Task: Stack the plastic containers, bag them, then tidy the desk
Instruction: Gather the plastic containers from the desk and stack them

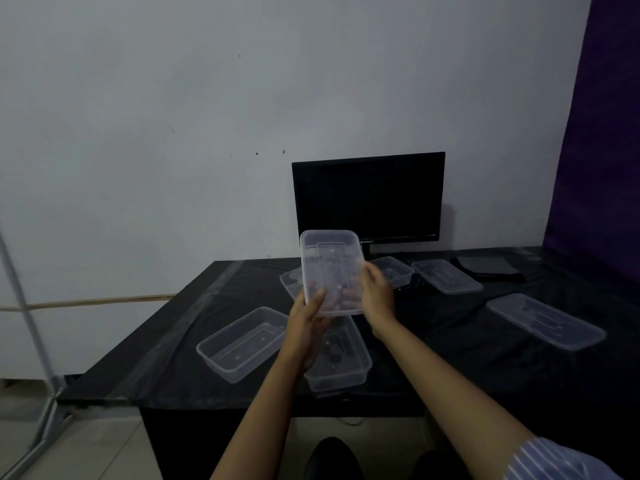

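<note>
— Stacking barely begun: one clear tub [331, 271] raised above the desk [145, 358], tilted, open side toward the camera, in front of the monitor [368, 197].

— Grip?

— Left hand [308, 315] clasping the near left corner, thumb curled over the rim. Right hand [375, 294] wrapped round the right edge, fingers curled behind the wall. Possibly a second tub nested inside; too clear and too dim to tell.

— Left to do?

— Nearly everything. Loose and single on the black cover: a tub at front left [242, 342], another directly under the hands [341, 362], one partly hidden behind the raised tub [290, 280], two near the monitor's foot [394, 270] [446, 275], one far right [545, 320]. None touching its neighbour, as far as visible.

— Bag?

— None recognisable. Only a dark flat thing at back right [488, 266], unclear what. Bagging and tidying not yet started, judging by the spread.
</note>
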A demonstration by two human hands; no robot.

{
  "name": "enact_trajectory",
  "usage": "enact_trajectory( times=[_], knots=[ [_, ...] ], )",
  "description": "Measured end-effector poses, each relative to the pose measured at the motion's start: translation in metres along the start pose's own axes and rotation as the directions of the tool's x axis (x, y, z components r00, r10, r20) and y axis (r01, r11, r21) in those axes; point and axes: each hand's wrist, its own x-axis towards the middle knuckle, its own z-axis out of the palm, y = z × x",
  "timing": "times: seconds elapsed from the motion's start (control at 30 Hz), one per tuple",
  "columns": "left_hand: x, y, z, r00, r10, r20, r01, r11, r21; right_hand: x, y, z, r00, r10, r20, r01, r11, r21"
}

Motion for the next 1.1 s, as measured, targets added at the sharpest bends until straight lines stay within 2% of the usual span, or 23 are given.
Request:
enact_trajectory(
  times=[0.13,0.27,0.4,0.57,0.63,0.7,0.8,0.9,1.0,1.1],
  knots=[
    [0.001,0.001,0.0,1.0,-0.022,-0.018,0.022,1.0,-0.001,-0.002,-0.001,0.001,0.999,0.009,0.046,-0.008,1.0,-0.025],
    [0.007,0.003,-0.002,0.991,-0.11,-0.082,0.121,0.982,0.145,-0.005,0.005,-0.001,0.999,0.018,0.032,-0.015,0.995,-0.103],
    [0.02,0.021,-0.003,0.971,-0.201,-0.131,0.216,0.97,0.114,-0.007,0.009,-0.003,0.99,-0.022,0.138,0.042,0.988,-0.145],
    [0.042,0.054,-0.007,0.934,-0.098,-0.345,0.227,0.906,0.358,-0.013,0.011,-0.001,0.953,0.077,0.293,-0.04,0.99,-0.132],
    [0.046,0.064,-0.007,0.902,-0.01,-0.431,0.239,0.844,0.48,-0.013,0.005,0.001,0.924,0.157,0.349,-0.117,0.984,-0.133],
    [0.047,0.067,-0.007,0.896,0.09,-0.435,0.224,0.753,0.618,-0.011,-0.003,0.004,0.889,0.241,0.39,-0.202,0.97,-0.137],
    [0.042,0.061,-0.005,0.911,0.187,-0.367,0.139,0.699,0.702,-0.007,-0.015,0.011,0.899,0.241,0.366,-0.215,0.97,-0.112],
    [0.038,0.051,0.0,0.941,0.185,-0.283,0.097,0.654,0.75,-0.001,-0.021,0.015,0.939,0.203,0.276,-0.172,0.976,-0.132],
    [0.037,0.044,0.004,0.943,0.156,-0.294,0.102,0.706,0.701,0.002,-0.023,0.012,0.962,0.203,0.184,-0.175,0.972,-0.159],
    [0.036,0.043,0.006,0.935,0.09,-0.342,0.148,0.779,0.609,0.002,-0.02,0.008,0.966,0.15,0.212,-0.118,0.98,-0.158]
  ],
)
